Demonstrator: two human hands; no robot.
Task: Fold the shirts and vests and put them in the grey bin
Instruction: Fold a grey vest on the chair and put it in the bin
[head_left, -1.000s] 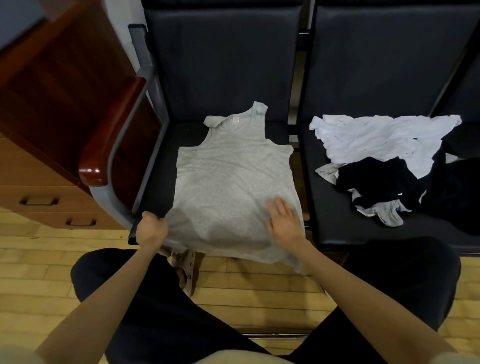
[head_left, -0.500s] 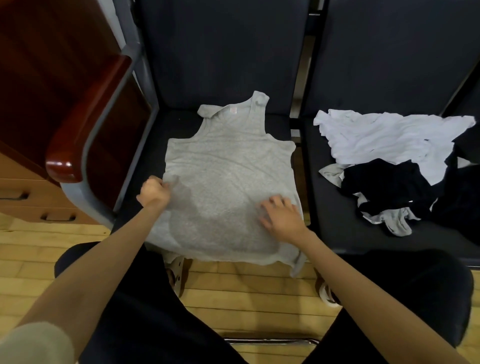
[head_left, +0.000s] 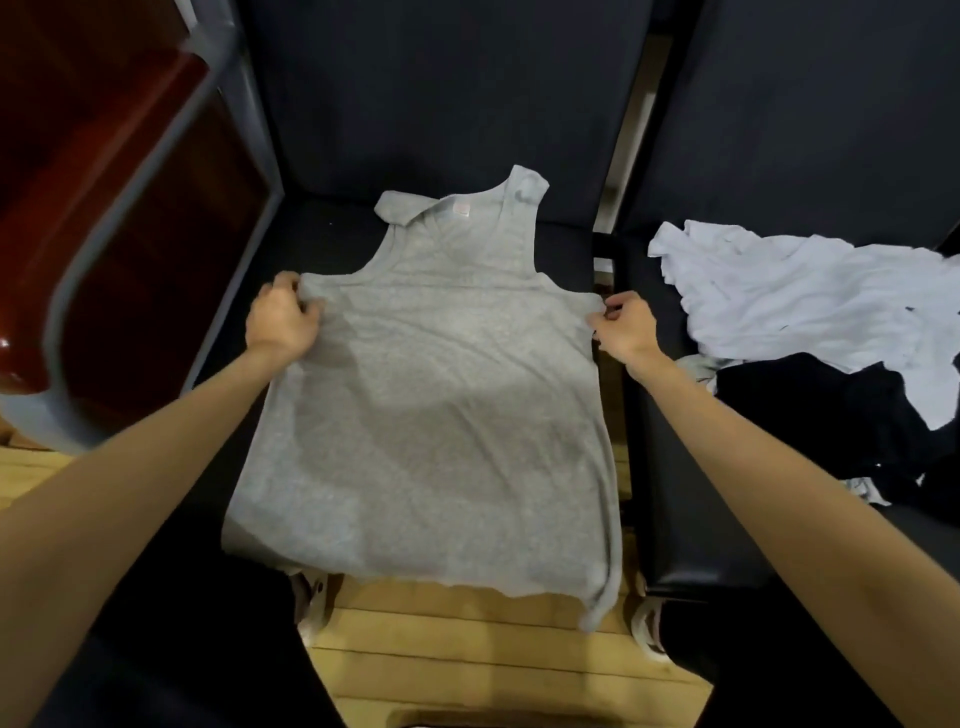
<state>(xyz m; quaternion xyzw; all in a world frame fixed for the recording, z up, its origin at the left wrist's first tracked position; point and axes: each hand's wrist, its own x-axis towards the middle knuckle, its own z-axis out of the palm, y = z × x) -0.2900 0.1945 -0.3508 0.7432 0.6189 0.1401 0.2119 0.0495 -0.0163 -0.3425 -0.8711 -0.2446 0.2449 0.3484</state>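
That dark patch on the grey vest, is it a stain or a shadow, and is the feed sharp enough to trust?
Head view: the patch on the vest looks like a soft-edged shadow, probably cast by the person's head, not a stain. Head view: the armrest at left is motion-blurred and bowed by the wide lens. Head view: left hand and right hand are fairly sharp, gripping the vest's side edges.

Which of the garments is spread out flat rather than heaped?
The grey vest on the left seat, gripped at both armholes; the white garment and black garment lie crumpled on the right seat.
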